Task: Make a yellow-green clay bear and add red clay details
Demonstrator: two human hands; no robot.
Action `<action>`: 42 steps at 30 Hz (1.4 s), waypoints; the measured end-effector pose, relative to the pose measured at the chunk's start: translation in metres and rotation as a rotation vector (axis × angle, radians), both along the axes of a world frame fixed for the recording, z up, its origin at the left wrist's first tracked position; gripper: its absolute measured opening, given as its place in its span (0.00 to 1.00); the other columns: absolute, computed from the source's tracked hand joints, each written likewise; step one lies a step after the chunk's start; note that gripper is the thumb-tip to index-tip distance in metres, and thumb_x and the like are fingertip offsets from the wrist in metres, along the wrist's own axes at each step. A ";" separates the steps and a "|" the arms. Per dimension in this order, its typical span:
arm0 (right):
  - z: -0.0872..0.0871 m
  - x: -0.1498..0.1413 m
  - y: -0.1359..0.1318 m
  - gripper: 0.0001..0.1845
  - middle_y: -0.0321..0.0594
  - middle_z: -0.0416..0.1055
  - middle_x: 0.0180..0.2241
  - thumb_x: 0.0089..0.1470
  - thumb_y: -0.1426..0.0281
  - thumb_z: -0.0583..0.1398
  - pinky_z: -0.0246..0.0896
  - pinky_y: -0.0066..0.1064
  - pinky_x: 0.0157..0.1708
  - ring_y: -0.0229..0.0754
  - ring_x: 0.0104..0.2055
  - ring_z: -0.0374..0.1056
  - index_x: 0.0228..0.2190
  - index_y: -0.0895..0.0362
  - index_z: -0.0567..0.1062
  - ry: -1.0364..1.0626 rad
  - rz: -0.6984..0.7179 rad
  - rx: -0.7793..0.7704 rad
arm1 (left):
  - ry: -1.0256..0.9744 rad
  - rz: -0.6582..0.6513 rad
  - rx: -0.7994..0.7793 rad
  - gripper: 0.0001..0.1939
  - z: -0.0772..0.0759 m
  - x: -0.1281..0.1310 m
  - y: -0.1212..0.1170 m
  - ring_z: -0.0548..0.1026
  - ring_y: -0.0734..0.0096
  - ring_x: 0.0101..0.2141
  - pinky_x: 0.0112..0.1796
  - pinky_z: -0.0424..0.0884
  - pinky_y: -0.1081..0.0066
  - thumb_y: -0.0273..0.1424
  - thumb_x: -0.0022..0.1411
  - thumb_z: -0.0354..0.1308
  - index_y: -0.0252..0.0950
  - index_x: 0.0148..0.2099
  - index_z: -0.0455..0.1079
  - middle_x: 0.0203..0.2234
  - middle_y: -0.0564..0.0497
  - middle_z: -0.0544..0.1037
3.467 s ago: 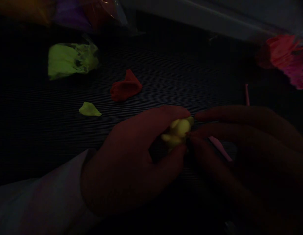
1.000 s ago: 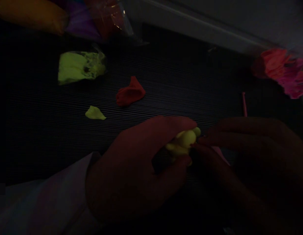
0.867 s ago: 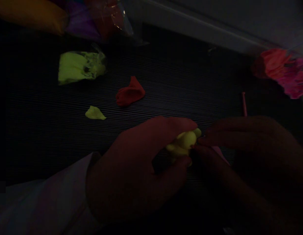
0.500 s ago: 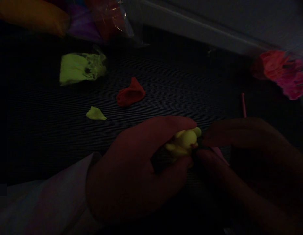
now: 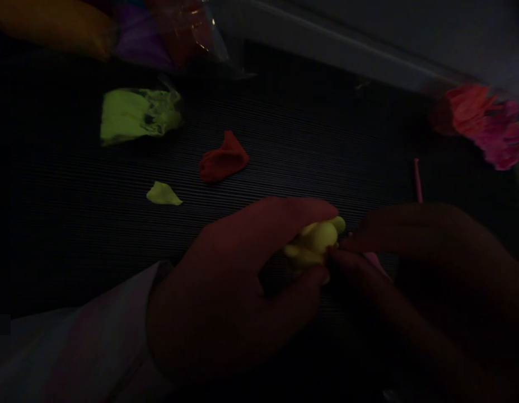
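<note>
One yellow piece (image 5: 322,237), made of several rounded parts, is grasped in the left hand (image 5: 225,280) above the bench (image 5: 284,140), pinched between thumb and forefinger; a pale sleeve (image 5: 95,341) covers that wrist. The right hand (image 5: 444,268) has its thumb and fingertips drawn close together at the piece's right side – whether they grip anything, or quite touch it, I cannot tell in this dim light. A thin pink stick (image 5: 417,182) shows just beyond the right hand, and a flat pink strip (image 5: 377,264) shows beneath its fingers; whether the two join is hidden. Beyond the left hand, toward the bench's far edge, lies a folded red lump (image 5: 224,159), with a small yellow scrap (image 5: 163,193) to its left. Farther back sits a yellow-green packet (image 5: 124,116), near a shiny clear bag (image 5: 219,45) with orange, purple and red contents toward the far left corner. A grey panel (image 5: 368,33) runs along the far edge – and a frilly pink bundle (image 5: 488,126) lies toward the far right corner.
</note>
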State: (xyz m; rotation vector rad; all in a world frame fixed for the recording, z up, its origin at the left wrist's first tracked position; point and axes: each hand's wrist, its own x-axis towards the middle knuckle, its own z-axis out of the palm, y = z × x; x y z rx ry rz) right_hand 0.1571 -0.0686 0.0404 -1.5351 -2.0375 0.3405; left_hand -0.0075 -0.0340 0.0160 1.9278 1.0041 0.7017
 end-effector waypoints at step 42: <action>-0.008 0.005 0.000 0.25 0.37 0.64 0.40 0.41 0.71 0.61 0.62 0.35 0.39 0.42 0.42 0.63 0.43 0.48 0.62 0.319 -0.058 -0.231 | -0.109 0.051 -0.125 0.31 -0.006 0.001 0.001 0.72 0.77 0.35 0.36 0.71 0.79 0.29 0.48 0.57 0.42 0.54 0.50 0.37 0.56 0.70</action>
